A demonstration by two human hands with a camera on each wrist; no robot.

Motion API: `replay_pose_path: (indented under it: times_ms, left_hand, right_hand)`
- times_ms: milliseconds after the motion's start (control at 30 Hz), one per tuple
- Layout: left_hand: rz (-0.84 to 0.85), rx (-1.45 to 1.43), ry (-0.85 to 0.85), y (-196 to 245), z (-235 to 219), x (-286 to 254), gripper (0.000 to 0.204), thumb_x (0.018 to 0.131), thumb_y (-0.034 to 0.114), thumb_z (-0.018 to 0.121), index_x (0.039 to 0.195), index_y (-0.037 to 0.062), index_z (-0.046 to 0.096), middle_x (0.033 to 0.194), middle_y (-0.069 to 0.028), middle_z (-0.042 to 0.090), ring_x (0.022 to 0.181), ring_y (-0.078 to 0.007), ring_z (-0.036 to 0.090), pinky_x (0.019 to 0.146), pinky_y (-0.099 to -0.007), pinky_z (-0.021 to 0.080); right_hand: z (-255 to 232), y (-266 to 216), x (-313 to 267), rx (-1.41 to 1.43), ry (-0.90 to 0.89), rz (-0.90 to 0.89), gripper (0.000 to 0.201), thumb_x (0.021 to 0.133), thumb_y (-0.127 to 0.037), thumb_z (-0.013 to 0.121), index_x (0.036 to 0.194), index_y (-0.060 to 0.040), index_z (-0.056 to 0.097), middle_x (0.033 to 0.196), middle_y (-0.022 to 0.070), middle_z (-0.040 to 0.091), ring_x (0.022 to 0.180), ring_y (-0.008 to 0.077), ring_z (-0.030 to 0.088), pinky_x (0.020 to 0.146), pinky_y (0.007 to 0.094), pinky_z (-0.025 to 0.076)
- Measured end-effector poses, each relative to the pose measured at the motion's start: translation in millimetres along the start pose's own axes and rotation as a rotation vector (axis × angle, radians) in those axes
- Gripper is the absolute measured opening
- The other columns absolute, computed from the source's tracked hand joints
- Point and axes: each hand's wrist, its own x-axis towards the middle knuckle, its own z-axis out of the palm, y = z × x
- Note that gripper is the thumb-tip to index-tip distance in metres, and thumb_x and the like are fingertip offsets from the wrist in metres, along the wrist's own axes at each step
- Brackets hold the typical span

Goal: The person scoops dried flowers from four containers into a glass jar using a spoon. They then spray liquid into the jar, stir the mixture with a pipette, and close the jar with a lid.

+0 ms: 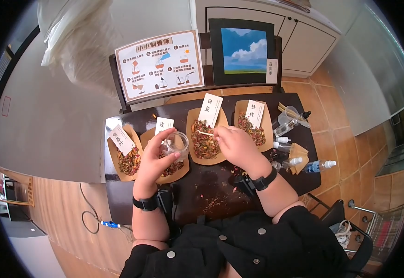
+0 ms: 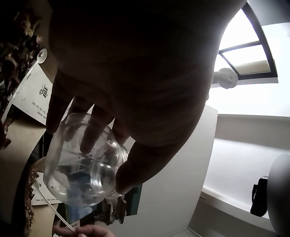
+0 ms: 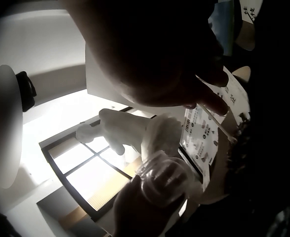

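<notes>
My left hand [image 1: 152, 160] holds a clear jar [image 1: 176, 142] by its side, open mouth up, above a paper tray with a name card. In the left wrist view the fingers and thumb wrap the see-through jar [image 2: 83, 170], with no contents showing in it. My right hand [image 1: 237, 146] pinches the handle of a small white spoon [image 1: 205, 133]. The spoon's tip is over the dried petals and herbs [image 1: 206, 144] in the middle brown paper tray [image 1: 193, 114]. In the right wrist view the thin spoon [image 3: 219, 126] slants down from the fingertips toward the herbs.
More paper trays of herbs with cards [image 1: 123, 139] stand on either side on the dark table [image 1: 137, 201]. Small bottles [image 1: 320, 166] and a plastic cup [image 1: 292, 116] crowd the right edge. Behind are an instruction board [image 1: 160, 65] and a framed sky picture [image 1: 244, 48]. Crumbs lie near the front.
</notes>
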Motion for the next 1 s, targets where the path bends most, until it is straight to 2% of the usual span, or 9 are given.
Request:
replay_pose_path:
  times_ms: [200, 333, 400, 533, 600, 800, 900, 967, 1000]
  left_hand:
    - [0.004, -0.007, 0.010, 0, -1, -1, 0.065, 0.078, -0.002, 0.075, 0.139, 0.0042, 0.054, 0.134, -0.0095, 0.057, 0.122, -0.0198, 0.054, 0.101, -0.0332, 0.044]
    - [0.006, 0.049, 0.017, -2, 0, -1, 0.065, 0.077, -0.001, 0.075, 0.138, 0.0051, 0.055, 0.134, -0.0097, 0.058, 0.121, -0.0200, 0.055, 0.099, -0.0324, 0.044]
    - [0.002, 0.052, 0.020, -1, 1, -1, 0.065, 0.076, -0.001, 0.075, 0.138, 0.0053, 0.056, 0.134, -0.0097, 0.058, 0.121, -0.0199, 0.055, 0.099, -0.0322, 0.044]
    - [-0.007, 0.045, 0.030, -1, 1, -1, 0.065, 0.076, 0.000, 0.076, 0.137, 0.0060, 0.057, 0.132, -0.0095, 0.058, 0.121, -0.0199, 0.055, 0.099, -0.0325, 0.044]
    - [-0.009, 0.060, 0.035, -2, 1, -1, 0.065, 0.076, 0.000, 0.076, 0.138, 0.0062, 0.057, 0.132, -0.0095, 0.058, 0.120, -0.0199, 0.055, 0.098, -0.0325, 0.044]
    - [0.029, 0.140, 0.048, -3, -1, 1, 0.064, 0.076, 0.003, 0.076, 0.138, 0.0065, 0.057, 0.130, -0.0094, 0.059, 0.116, -0.0195, 0.057, 0.096, -0.0322, 0.044]
    - [0.052, 0.216, 0.005, -5, -4, 2, 0.068, 0.080, -0.002, 0.073, 0.143, -0.0002, 0.048, 0.134, -0.0094, 0.055, 0.118, -0.0172, 0.056, 0.099, -0.0310, 0.048]
    - [0.030, 0.144, 0.078, -6, 0, 1, 0.064, 0.077, 0.004, 0.076, 0.138, 0.0069, 0.057, 0.127, -0.0091, 0.060, 0.113, -0.0181, 0.057, 0.094, -0.0310, 0.045]
    - [0.030, 0.146, 0.082, -5, 1, 1, 0.064, 0.077, 0.004, 0.076, 0.138, 0.0069, 0.057, 0.127, -0.0091, 0.060, 0.113, -0.0181, 0.057, 0.094, -0.0310, 0.045]
  right_hand:
    - [-14, -7, 0, 0.002, 0.123, 0.200, 0.008, 0.091, -0.009, 0.056, 0.096, -0.0045, 0.060, 0.078, 0.0187, 0.064, 0.078, 0.0387, 0.063, 0.067, 0.0491, 0.048]
    - [-3, 5, -2, 0.086, 0.085, 0.350, 0.010, 0.091, -0.010, 0.057, 0.098, -0.0040, 0.060, 0.079, 0.0193, 0.065, 0.077, 0.0380, 0.064, 0.066, 0.0456, 0.049]
    - [0, 8, -1, 0.242, 0.016, 0.439, 0.008, 0.094, -0.009, 0.055, 0.096, -0.0028, 0.059, 0.087, 0.0107, 0.073, 0.074, 0.0203, 0.067, 0.066, 0.0348, 0.050]
    - [12, 20, 0, 0.480, 0.000, 0.478, 0.009, 0.096, -0.010, 0.054, 0.099, -0.0027, 0.059, 0.087, 0.0090, 0.073, 0.070, 0.0123, 0.063, 0.062, 0.0289, 0.048]
    - [13, 21, 3, 0.676, -0.049, 0.590, 0.009, 0.096, -0.008, 0.053, 0.102, -0.0024, 0.057, 0.089, 0.0115, 0.074, 0.065, 0.0084, 0.058, 0.059, 0.0247, 0.047]
    - [16, 30, 4, 0.865, 0.039, 0.650, 0.011, 0.095, -0.005, 0.051, 0.105, -0.0009, 0.054, 0.085, 0.0149, 0.072, 0.059, 0.0089, 0.057, 0.055, 0.0240, 0.046]
    - [6, 22, 7, 0.950, 0.135, 0.693, 0.010, 0.096, -0.006, 0.050, 0.106, -0.0025, 0.052, 0.084, 0.0172, 0.071, 0.056, 0.0085, 0.054, 0.053, 0.0224, 0.044]
    - [2, 18, 7, 1.012, 0.169, 0.669, 0.009, 0.097, -0.005, 0.050, 0.105, -0.0031, 0.052, 0.084, 0.0175, 0.071, 0.056, 0.0084, 0.054, 0.054, 0.0220, 0.044]
    - [0, 16, 6, 1.074, 0.204, 0.647, 0.008, 0.097, -0.004, 0.050, 0.105, -0.0038, 0.051, 0.084, 0.0179, 0.071, 0.057, 0.0083, 0.054, 0.055, 0.0217, 0.043]
